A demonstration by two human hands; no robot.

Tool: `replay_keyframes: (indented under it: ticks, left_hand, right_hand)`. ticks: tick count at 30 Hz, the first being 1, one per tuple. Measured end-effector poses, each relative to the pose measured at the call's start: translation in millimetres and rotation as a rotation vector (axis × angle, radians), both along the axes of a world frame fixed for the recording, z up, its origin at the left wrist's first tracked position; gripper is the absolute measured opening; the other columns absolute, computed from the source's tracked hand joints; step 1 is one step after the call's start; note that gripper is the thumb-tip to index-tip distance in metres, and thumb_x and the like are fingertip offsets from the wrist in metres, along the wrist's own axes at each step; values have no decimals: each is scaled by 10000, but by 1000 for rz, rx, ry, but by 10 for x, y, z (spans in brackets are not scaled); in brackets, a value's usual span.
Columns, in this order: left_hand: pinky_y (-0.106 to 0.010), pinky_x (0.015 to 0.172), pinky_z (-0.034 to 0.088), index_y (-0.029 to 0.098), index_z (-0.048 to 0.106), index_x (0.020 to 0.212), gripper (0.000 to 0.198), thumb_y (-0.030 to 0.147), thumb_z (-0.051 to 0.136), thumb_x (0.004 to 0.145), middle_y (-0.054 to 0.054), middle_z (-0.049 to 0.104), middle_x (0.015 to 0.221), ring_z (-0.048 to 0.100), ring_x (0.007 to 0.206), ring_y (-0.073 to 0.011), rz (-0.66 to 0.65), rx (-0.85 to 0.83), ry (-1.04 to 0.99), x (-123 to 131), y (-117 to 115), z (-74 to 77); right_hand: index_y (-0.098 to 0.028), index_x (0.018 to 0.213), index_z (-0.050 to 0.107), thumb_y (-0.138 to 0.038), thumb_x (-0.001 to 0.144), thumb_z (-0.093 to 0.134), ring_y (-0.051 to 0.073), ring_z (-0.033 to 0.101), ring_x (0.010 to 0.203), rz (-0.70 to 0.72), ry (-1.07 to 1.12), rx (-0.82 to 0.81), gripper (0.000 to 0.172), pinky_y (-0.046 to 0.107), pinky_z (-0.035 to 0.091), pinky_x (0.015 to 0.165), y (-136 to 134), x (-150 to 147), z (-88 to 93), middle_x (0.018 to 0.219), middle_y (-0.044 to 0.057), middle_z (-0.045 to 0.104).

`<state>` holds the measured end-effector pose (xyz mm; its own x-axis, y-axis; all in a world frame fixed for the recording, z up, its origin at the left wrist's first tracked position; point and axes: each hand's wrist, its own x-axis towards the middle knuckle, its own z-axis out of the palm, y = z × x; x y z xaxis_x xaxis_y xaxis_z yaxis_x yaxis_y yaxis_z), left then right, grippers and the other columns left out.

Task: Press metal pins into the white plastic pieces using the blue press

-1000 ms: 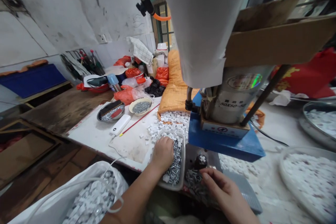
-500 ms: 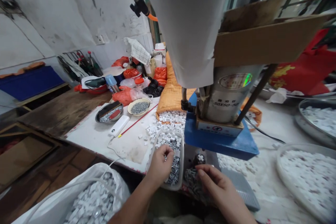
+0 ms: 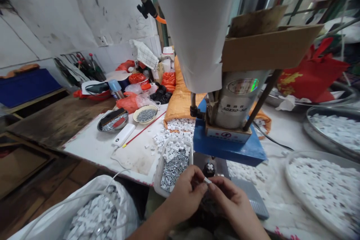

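My left hand (image 3: 185, 195) and my right hand (image 3: 231, 203) meet in front of the blue press (image 3: 229, 146), fingertips pinched together on a small white plastic piece (image 3: 207, 180). Just above them a white cross-shaped piece (image 3: 209, 167) sits on the press's dark fixture. To the left of my left hand stands a clear tray (image 3: 158, 172) holding metal screws (image 3: 173, 167) and some white pieces.
A plastic bag of white pieces (image 3: 95, 217) hangs at lower left. Loose white pieces (image 3: 180, 125) lie by an orange sack (image 3: 180, 97). Round trays of white pieces (image 3: 323, 187) stand at right. Bowls of screws (image 3: 144, 114) and a white power bank (image 3: 123, 135) lie at left.
My left hand has left the tray of screws and moved right to meet my right hand. Both now pinch a small white piece below the press.
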<state>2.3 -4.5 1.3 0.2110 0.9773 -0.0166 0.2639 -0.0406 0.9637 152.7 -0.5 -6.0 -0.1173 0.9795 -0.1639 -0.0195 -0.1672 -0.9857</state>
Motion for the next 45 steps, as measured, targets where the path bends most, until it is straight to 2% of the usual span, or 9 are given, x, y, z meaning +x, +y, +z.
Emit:
replay_keyframes:
  ticks: [4, 8, 14, 20, 23, 27, 30, 33, 45]
  left_hand:
    - [-234, 691, 431, 186, 570, 958, 180, 143, 552, 784, -6, 577, 846, 537, 761, -131, -31, -68, -118, 18, -10, -24]
    - [-253, 705, 453, 167, 604, 931, 132, 208, 547, 819, -28, 616, 835, 565, 763, -147, 31, -80, -131, 59, -32, -38]
    - [-293, 864, 433, 215, 607, 1033, 271, 96, 536, 800, -40, 633, 995, 565, 927, -173, -16, 205, 120, 54, -45, 27]
    - [-340, 909, 435, 195, 589, 1057, 327, 45, 522, 775, -78, 607, 1058, 537, 1007, -200, -62, 426, 227, 67, -68, 21]
    - [-324, 870, 459, 192, 611, 1019, 303, 33, 500, 787, -70, 635, 995, 562, 959, -188, -89, 506, 210, 57, -35, 8]
    - [-300, 800, 486, 179, 656, 869, 151, 81, 573, 790, -49, 676, 878, 612, 849, -170, 122, 471, 111, 46, 146, -4]
    - [-281, 782, 500, 176, 681, 801, 110, 94, 613, 774, -36, 699, 847, 637, 808, -156, 237, 422, 31, 93, 310, -45]
    - [-277, 775, 507, 180, 707, 804, 132, 96, 608, 779, -36, 713, 830, 647, 793, -152, 205, 390, 56, 151, 398, -104]
    - [-271, 779, 497, 185, 714, 790, 153, 108, 583, 800, -26, 722, 836, 645, 789, -149, 202, 319, 67, 201, 414, -120]
  right_hand:
    - [-186, 750, 685, -529, 620, 710, 170, 595, 655, 16, 49, -31, 367, 245, 485, 587, -22, 1, 44, 703, 34, 681]
    - [-180, 746, 663, -544, 621, 711, 73, 430, 434, 33, 101, -123, 388, 176, 348, 394, -7, 12, 18, 532, -33, 556]
    - [-178, 797, 605, -554, 651, 689, 25, 296, 352, 50, 261, -306, 412, 158, 256, 356, 17, 34, -63, 470, -75, 465]
    - [-177, 717, 566, -554, 594, 726, 27, 294, 342, 26, 165, -257, 428, 150, 237, 347, 15, 25, -78, 417, -94, 433]
    - [-181, 723, 599, -539, 625, 706, 58, 381, 366, 72, 109, -200, 386, 167, 286, 353, 44, 52, -46, 456, -65, 496]
    - [-200, 882, 674, -505, 700, 649, 190, 629, 699, -33, -83, 34, 356, 268, 505, 606, 166, 141, -27, 791, 56, 703]
    - [-215, 888, 694, -470, 727, 614, 249, 637, 860, -130, -302, 233, 312, 353, 501, 780, 290, 179, -105, 912, 87, 715]
    - [-230, 867, 696, -430, 746, 576, 255, 640, 851, -113, -391, 344, 263, 378, 500, 772, 374, 163, -217, 888, 83, 719]
    - [-195, 755, 685, -443, 649, 592, 246, 651, 708, -169, -293, 205, 285, 361, 521, 665, 415, 94, -209, 771, 96, 726]
